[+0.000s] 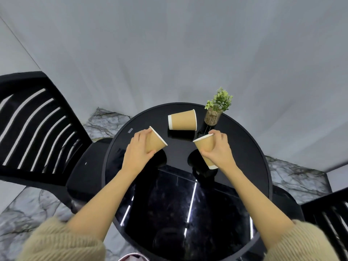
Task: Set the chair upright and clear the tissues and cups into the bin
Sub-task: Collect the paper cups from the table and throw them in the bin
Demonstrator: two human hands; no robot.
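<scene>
Holding one cup each: left hand [136, 151] wraps left cup [155, 140], right hand [219, 149] wraps right cup [205, 147]. Third cup [182, 120] lies sideways on desk [244, 147], just beyond both, roughly equidistant.

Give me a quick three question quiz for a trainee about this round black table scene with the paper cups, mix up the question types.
1. True or false: the left hand and the right hand each hold a paper cup.
2. Multiple choice: the third cup, which no hand touches, is
A. standing upright
B. lying on its side on the table
C. stacked inside another cup
3. Fill in: next to the right hand's cup, the table also bears a small ______ in a clear pot.

Key
1. True. The left hand's cup is gripped too.
2. B
3. plant
</scene>
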